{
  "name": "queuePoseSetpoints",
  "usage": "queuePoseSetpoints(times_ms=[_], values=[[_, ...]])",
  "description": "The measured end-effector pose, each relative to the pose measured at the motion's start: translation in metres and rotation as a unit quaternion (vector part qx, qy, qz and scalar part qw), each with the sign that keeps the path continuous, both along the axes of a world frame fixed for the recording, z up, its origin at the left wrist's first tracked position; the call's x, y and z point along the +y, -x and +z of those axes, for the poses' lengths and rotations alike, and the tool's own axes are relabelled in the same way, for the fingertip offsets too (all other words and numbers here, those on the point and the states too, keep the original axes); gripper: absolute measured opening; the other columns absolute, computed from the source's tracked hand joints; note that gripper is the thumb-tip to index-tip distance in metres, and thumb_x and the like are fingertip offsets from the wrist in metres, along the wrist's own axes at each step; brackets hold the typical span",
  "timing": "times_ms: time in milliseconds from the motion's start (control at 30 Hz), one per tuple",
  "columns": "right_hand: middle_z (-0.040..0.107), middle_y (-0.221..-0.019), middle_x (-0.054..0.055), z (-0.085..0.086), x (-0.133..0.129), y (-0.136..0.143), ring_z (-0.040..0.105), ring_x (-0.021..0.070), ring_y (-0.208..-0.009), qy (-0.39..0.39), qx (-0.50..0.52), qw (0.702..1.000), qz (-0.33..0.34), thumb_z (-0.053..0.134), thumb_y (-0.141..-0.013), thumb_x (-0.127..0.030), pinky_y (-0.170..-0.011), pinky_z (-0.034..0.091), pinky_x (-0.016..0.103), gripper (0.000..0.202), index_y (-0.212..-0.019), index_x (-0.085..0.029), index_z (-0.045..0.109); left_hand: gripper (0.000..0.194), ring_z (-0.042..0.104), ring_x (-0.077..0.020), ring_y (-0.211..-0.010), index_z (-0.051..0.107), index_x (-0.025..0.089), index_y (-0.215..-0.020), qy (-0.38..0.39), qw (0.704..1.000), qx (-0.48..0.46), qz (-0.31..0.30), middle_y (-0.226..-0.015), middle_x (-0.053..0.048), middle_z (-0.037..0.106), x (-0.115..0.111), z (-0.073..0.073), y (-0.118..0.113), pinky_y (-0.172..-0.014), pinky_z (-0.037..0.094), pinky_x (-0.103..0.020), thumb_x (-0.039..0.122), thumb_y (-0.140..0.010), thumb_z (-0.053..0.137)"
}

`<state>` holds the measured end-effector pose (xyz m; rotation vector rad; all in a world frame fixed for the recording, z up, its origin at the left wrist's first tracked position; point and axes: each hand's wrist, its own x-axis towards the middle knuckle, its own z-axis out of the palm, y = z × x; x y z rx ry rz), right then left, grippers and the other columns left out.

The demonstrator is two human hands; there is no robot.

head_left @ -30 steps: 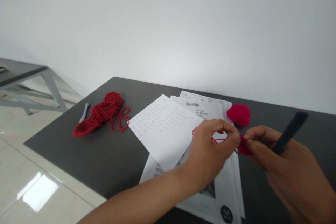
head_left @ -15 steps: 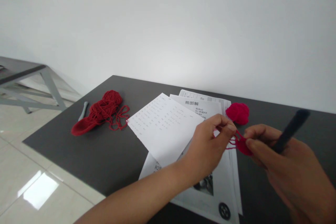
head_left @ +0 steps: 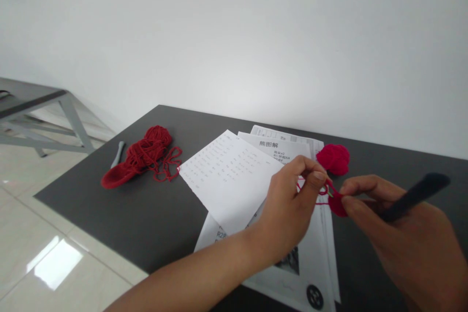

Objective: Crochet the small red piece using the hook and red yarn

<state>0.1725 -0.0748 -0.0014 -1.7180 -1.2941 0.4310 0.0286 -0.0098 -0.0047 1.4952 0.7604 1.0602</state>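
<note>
My left hand [head_left: 292, 204] is closed, its thumb and forefinger pinching the pink-red yarn [head_left: 322, 191] beside a small crocheted piece. That round piece [head_left: 337, 204] hangs between the two hands, touching the fingertips of my right hand. A crochet hook with a dark handle [head_left: 417, 197] lies in my right hand [head_left: 405, 229], its fingers wrapped round it; a small greenish tip shows by the yarn. Behind the hands sits a pink-red yarn ball [head_left: 333, 159]. Beneath my left hand are printed sheets [head_left: 314, 263] and a handwritten sheet [head_left: 230, 180].
On the left of the dark table [head_left: 146, 224] lie a tangle of dark red yarn [head_left: 148, 148], a dark red crocheted piece [head_left: 117, 175] and a grey-handled tool [head_left: 117, 154]. A grey bench [head_left: 36, 100] stands at the far left. A white wall rises behind the table.
The dark handle in my right hand has tilted lower, toward the right. A greenish hook tip now shows near the yarn. My left fingers have shifted slightly.
</note>
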Motion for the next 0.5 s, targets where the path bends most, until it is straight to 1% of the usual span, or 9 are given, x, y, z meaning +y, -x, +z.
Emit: queuePoseSetpoints(times_ms=[67,133,200,267,400,500], values=[[0.061,-0.061,0.002,-0.001,0.0,-0.001,0.052,0.0159,-0.04,-0.018,-0.01,1.0,0.019,0.062,-0.071,-0.046,-0.034,0.035,0.018,0.024,-0.07,-0.022,0.066,0.018,0.056,-0.0122,-0.079,0.057,0.02,-0.08,0.006,1.0,-0.01,0.003,-0.079,0.002,0.061,0.0,0.001,0.0,-0.077,0.042,-0.025,0.023,-0.097,0.05],[0.06,-0.061,0.002,-0.002,0.0,-0.001,0.052,0.0154,-0.042,-0.023,-0.005,1.0,0.018,0.062,-0.072,-0.044,-0.034,0.036,0.018,0.023,-0.071,-0.022,0.067,0.018,0.056,-0.012,-0.078,0.056,0.02,-0.08,0.013,1.0,-0.02,0.002,-0.078,0.002,0.061,0.0,0.001,-0.001,-0.076,0.042,-0.025,0.023,-0.097,0.05],[0.059,-0.06,0.001,-0.004,0.001,-0.001,0.049,0.0146,-0.04,-0.014,0.014,1.0,0.014,0.064,-0.072,-0.044,-0.033,0.034,0.018,0.023,-0.073,-0.021,0.067,0.019,0.055,-0.0118,-0.077,0.056,0.02,-0.079,0.021,0.999,-0.028,0.002,-0.077,0.002,0.059,0.0,0.001,-0.001,-0.076,0.042,-0.025,0.022,-0.096,0.05],[0.06,-0.063,0.002,-0.006,0.003,-0.002,0.048,0.0145,-0.042,-0.004,0.036,0.999,0.014,0.066,-0.072,-0.044,-0.034,0.035,0.019,0.024,-0.074,-0.02,0.067,0.019,0.053,-0.0115,-0.076,0.055,0.019,-0.078,0.031,0.999,-0.037,0.007,-0.075,0.003,0.057,0.0,0.001,-0.001,-0.075,0.041,-0.025,0.022,-0.096,0.05],[0.062,-0.075,0.005,-0.013,0.003,-0.006,0.055,0.0169,-0.055,-0.002,0.073,0.997,0.02,0.069,-0.073,-0.044,-0.038,0.038,0.018,0.026,-0.078,-0.019,0.068,0.019,0.048,-0.0105,-0.071,0.053,0.019,-0.077,0.064,0.996,-0.063,0.025,-0.071,0.004,0.051,0.0,0.001,-0.003,-0.069,0.037,-0.025,0.023,-0.096,0.05],[0.061,-0.076,0.006,-0.016,0.0,-0.009,0.053,0.0156,-0.056,-0.003,0.099,0.994,0.034,0.071,-0.074,-0.043,-0.039,0.038,0.017,0.026,-0.08,-0.018,0.067,0.016,0.043,-0.009,-0.064,0.052,0.019,-0.079,0.107,0.989,-0.094,0.026,-0.067,0.006,0.047,0.002,0.001,-0.005,-0.062,0.034,-0.024,0.02,-0.094,0.05]])
